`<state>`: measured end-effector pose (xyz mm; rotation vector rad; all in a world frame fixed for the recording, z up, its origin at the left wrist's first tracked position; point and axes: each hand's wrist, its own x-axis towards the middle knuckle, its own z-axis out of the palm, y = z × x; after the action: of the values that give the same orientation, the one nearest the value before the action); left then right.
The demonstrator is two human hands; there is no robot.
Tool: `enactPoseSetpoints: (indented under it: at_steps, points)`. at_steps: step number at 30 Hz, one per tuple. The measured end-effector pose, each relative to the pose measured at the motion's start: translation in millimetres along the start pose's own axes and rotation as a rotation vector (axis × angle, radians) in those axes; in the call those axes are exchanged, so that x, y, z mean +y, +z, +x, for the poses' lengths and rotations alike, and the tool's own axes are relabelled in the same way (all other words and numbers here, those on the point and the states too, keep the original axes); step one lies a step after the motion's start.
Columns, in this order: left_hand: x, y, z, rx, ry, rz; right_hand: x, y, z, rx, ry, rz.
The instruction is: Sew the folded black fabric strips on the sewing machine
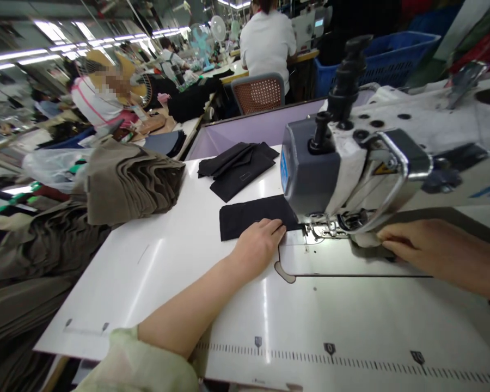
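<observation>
My left hand [259, 245] rests with its fingertips on a folded black cloth piece [245, 216], just left of the needle area of the sewing machine [310, 169]. The cloth's right end reaches under the machine head. On the right, my right hand [408, 242] has its thumb and fingers pressed together at the edge of a dark grey-brown cloth [461, 220], close to the needle plate [329, 231]. More folded black pieces [240, 166] lie behind the first one.
A tall stack of brown cloth [126, 182] stands on the left of the white table [155, 283], with more cloth hanging beyond its edge. Farther back are a red-brown chair [259, 92], a seated person in white, a blue basket [392, 60] and a yellow fan.
</observation>
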<state>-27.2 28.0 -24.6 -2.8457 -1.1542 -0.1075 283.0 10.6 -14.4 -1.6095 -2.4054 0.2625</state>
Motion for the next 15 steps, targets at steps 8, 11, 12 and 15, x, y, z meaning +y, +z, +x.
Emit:
enactPoseSetpoints:
  at_steps: [8,11,12,15]
  points:
    - [-30.2,6.3,7.9,0.011,-0.104,-0.036,-13.9,-14.8,0.4,-0.173,0.092,0.135]
    - [-25.9,2.5,0.6,0.039,-0.099,-0.040,-14.7,-12.7,-5.0,-0.121,0.072,0.118]
    - [-22.6,1.3,-3.1,0.053,-0.087,-0.042,-14.9,-11.2,-7.4,-0.109,0.050,0.107]
    - [-11.9,-0.4,-14.8,0.105,-0.054,-0.060,-16.3,-6.9,-14.4,-0.085,-0.059,0.016]
